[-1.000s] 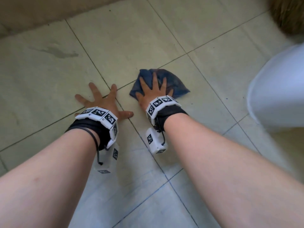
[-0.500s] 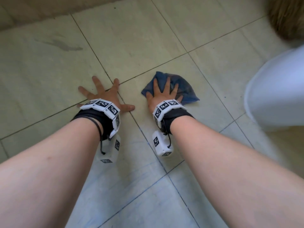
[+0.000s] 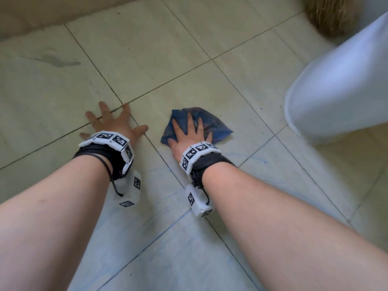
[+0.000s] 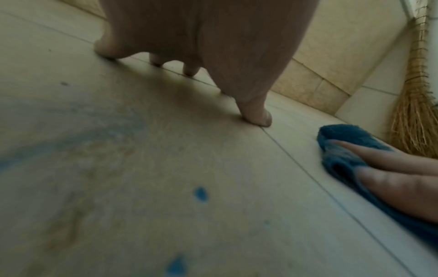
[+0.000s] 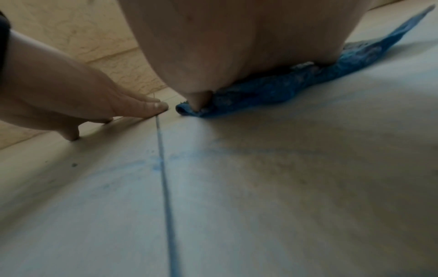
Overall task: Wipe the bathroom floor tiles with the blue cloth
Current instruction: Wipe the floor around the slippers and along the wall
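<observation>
Blue cloth (image 3: 218, 128) under right hand (image 3: 190, 135), near white fixture (image 3: 336, 91), broom (image 3: 331, 15).

Two hands on the floor tiles (image 3: 210, 85)

The right hand (image 3: 189, 135) lies on the cloth (image 3: 218, 127); the left hand (image 3: 114, 122) lies just beside, to its left.

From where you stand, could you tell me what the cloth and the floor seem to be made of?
Cloth: probably soft microfibre or terry; it looks fuzzy and crumples under the right hand. Floor: likely glazed ceramic tile, pale with dark grout lines and a slight sheen.
</observation>
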Motion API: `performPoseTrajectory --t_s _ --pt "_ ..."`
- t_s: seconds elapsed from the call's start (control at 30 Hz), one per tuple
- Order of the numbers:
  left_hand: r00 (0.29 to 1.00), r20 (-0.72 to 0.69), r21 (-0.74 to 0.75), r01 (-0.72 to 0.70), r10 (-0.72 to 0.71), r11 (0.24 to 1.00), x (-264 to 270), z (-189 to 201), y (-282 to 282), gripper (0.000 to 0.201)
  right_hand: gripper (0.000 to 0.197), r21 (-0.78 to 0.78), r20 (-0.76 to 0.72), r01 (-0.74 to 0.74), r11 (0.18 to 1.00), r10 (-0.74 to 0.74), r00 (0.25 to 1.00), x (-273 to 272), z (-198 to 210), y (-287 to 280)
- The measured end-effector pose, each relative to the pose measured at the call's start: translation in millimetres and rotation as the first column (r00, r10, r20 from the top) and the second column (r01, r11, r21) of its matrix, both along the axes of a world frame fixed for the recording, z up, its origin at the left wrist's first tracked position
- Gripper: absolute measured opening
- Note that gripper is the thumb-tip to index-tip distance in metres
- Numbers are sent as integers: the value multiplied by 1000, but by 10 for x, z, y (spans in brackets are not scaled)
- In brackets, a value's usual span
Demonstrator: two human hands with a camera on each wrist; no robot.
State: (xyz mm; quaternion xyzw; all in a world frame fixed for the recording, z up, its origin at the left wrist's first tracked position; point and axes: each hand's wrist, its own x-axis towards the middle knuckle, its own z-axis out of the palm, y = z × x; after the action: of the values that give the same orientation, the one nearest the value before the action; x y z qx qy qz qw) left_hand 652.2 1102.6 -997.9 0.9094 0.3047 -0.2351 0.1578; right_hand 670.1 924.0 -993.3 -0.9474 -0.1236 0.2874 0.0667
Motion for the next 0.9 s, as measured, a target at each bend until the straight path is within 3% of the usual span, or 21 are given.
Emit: performPoseTrajectory --t_s 0.2,0.33,0.5,0.67,0.77,0.9 --pt "1000 -21 21 5 -4 1000 40 73 -60 81 59 -35 4 80 996 -80 997 -58 3 -422" --pt "999 -24 5 -25 25 1000 47 52 -169 76 60 -85 -4 233 969 -235 972 22 12 -870" --pt "999 -28 -48 32 -33 998 52 20 -336 78 63 -156 62 492 857 -489 870 85 -6 -1452" --pt "995 -25 -60 91 -93 994 100 12 -536 79 64 -160 102 602 782 -594 798 69 -34 -1373" --pt "994 -28 -58 104 -106 993 101 -18 -511 79 66 -154 92 555 818 -547 832 5 -18 -1114" --pt "992 -17 -44 124 -124 991 68 -67 -388 81 66 -86 44 310 947 -308 950 -205 19 -635"
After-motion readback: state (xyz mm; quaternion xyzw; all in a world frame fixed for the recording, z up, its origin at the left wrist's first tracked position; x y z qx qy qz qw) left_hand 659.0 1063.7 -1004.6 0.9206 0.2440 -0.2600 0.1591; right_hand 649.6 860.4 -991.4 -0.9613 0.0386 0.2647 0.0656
